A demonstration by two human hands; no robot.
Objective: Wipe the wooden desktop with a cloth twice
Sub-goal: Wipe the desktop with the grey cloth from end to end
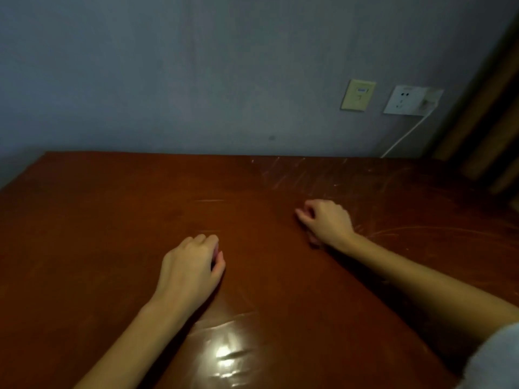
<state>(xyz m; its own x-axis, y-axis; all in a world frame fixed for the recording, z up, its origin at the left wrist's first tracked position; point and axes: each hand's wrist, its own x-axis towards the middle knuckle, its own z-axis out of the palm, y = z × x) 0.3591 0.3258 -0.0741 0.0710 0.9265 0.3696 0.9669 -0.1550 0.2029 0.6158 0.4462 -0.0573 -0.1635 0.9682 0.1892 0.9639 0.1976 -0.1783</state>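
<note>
- the wooden bench (112,220) fills the lower half of the view, its far edge against a grey-blue wall (168,80); the top is dark reddish-brown and glossy.
- the left hand (191,265) rests on the bench near the middle, knuckles up, fingers curled under and thumb against the forefinger; it is clenched, with nothing seen in it.
- the right hand (325,220) lies on the bench farther back and to the right, well apart from the left; its fingers are curled in with the thumb tip near the forefinger, clenched, and nothing shows in it either.
- both forearms are bare; a pale grey sleeve (497,360) shows at the lower right corner.
- fine pale scratches (295,175) mark the bench top toward its far right part, beyond and beside the right hand.
- a bright glare patch (224,355) sits on the near part of the bench, between the forearms.
- on the wall to the right are a yellowed wall plate (358,94) and, just beside it, a white socket (404,100) with a plug (431,99) in its right side; a white cable (404,136) runs down from it to behind the bench edge.
</note>
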